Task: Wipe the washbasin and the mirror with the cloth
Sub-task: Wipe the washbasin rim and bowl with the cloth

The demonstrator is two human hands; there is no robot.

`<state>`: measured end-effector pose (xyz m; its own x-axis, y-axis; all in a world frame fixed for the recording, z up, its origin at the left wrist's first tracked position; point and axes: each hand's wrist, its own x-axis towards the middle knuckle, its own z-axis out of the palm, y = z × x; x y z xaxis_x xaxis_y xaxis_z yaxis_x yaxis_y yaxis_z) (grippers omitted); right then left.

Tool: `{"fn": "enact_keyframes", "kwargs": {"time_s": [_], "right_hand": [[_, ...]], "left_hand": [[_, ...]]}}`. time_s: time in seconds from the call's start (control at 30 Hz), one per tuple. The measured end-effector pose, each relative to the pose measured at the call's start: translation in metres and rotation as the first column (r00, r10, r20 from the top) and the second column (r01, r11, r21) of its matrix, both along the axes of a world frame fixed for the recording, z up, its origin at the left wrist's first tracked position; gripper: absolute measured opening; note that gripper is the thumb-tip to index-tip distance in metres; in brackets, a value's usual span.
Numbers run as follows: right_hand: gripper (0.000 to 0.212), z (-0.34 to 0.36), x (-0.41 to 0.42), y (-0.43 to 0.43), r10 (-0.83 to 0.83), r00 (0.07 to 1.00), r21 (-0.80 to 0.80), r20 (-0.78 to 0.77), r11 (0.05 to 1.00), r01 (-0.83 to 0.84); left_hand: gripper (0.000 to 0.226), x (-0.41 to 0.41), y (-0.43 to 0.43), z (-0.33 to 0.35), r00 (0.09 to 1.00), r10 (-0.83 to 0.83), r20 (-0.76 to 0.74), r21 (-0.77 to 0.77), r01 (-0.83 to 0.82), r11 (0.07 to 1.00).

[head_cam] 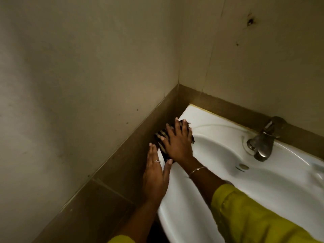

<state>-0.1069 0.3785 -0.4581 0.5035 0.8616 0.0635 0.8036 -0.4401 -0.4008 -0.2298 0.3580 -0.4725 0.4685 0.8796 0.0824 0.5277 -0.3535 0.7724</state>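
The washbasin (pixel 177 216) is the part being wiped, along its left rim; the mirror is not in view, so I judge that half is yet to come. Nearest, the left hand (pixel 154 174) lies against the basin's outer left edge, fingers straight and together, thumb on the rim by the cloth's near end, holding nothing. Just beyond it, the right hand (pixel 177 144) presses flat with fingers spread on the dark striped cloth (pixel 162 135), which sits on the left rim toward the back-left corner. The next move probably calls for sliding the cloth along the rim and down into the bowl, toward the tap (pixel 263 142) at the back edge.
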Motion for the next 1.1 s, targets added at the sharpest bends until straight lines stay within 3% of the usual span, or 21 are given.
{"fn": "enact_keyframes", "kwargs": {"time_s": [0.07, 0.2, 0.33, 0.43, 0.53, 0.6, 0.67, 0.77, 0.9, 1.1], "right_hand": [[0.077, -0.009, -0.014, 0.002, -0.051, 0.999, 0.018, 0.010, 0.999, 0.051], [0.059, -0.019, -0.036, 0.000, -0.094, 0.996, 0.061, -0.013, 0.994, 0.094], [0.049, -0.027, -0.058, -0.007, -0.118, 0.990, 0.097, -0.076, 0.987, 0.125], [0.054, -0.020, -0.068, -0.015, -0.090, 0.986, 0.040, -0.138, 0.995, 0.096], [0.082, -0.007, -0.080, -0.024, -0.086, 0.979, -0.023, -0.185, 0.996, 0.083], [0.069, -0.007, -0.089, -0.029, -0.099, 0.977, -0.068, -0.191, 0.994, 0.088], [0.056, -0.006, -0.097, -0.035, -0.092, 0.978, -0.107, -0.188, 0.992, 0.073], [0.060, -0.004, -0.105, -0.046, -0.074, 0.976, -0.119, -0.206, 0.992, 0.050], [0.059, -0.002, -0.115, -0.064, -0.046, 0.964, -0.115, -0.263, 0.993, 0.016], [0.073, 0.000, -0.127, -0.095, -0.012, 0.945, -0.123, -0.328, 0.992, -0.030]], "left_hand": [[0.112, -0.001, -0.001, 0.002, 0.997, 0.043, 0.069, -0.060, -0.039, 0.997], [0.108, -0.004, -0.002, 0.003, 0.980, 0.059, 0.188, -0.148, -0.031, 0.988], [0.067, -0.005, 0.000, 0.005, 0.952, 0.127, 0.278, -0.257, -0.053, 0.965], [0.059, -0.008, 0.001, 0.005, 0.901, 0.231, 0.367, -0.399, -0.072, 0.914], [0.044, -0.011, 0.004, 0.009, 0.856, 0.319, 0.406, -0.512, -0.076, 0.856], [0.031, -0.014, 0.007, 0.013, 0.848, 0.316, 0.426, -0.554, -0.032, 0.832], [0.030, -0.019, 0.011, 0.015, 0.868, 0.269, 0.417, -0.567, 0.017, 0.823], [0.042, -0.026, 0.010, 0.020, 0.903, 0.212, 0.375, -0.570, 0.044, 0.820], [0.029, -0.031, 0.003, 0.019, 0.947, 0.146, 0.286, -0.537, 0.032, 0.843], [0.038, -0.038, -0.014, 0.016, 0.969, 0.080, 0.235, -0.464, 0.039, 0.885]]}}
